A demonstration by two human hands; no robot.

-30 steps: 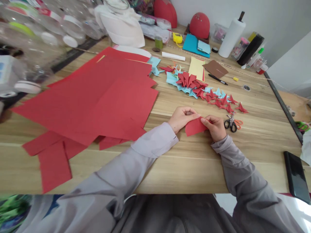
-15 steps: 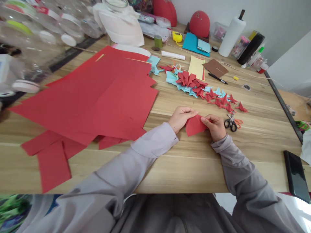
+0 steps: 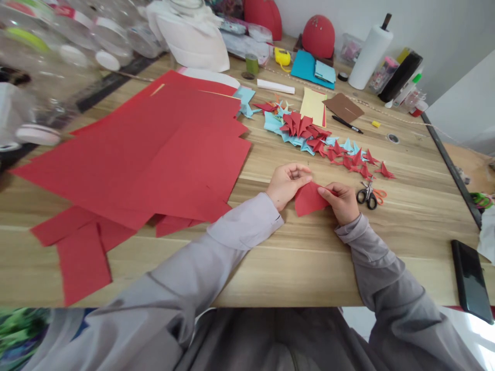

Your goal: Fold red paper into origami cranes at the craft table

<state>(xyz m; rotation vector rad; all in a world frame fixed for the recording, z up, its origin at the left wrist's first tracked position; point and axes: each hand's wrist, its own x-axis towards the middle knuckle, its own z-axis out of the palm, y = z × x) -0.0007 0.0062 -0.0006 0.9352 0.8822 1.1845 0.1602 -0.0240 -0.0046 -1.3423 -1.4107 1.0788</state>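
Note:
A small piece of red paper [image 3: 310,200] is held just above the wooden table, between my two hands. My left hand [image 3: 288,184] pinches its upper left edge between thumb and fingers. On its right edge, the thumb and bent fingers of my right hand [image 3: 341,201] are closed. Just right of that hand lie scissors [image 3: 369,197] with black handles, beside an orange-handled pair [image 3: 380,194]. Folded red paper cranes [image 3: 356,161] and light blue ones [image 3: 305,146] are grouped beyond my hands.
Large red paper sheets [image 3: 154,149] cover the table's left side, with red strips [image 3: 83,257] at the front edge. Yellow paper [image 3: 312,107], brown paper [image 3: 343,109] and a black pen [image 3: 347,124] lie farther back. A phone [image 3: 472,281] rests at the right edge. Clear plastic bottles [image 3: 73,31] stand back left.
The fingers of my left hand have lifted slightly at the paper's upper edge. My right hand and the red paper have shifted only a little.

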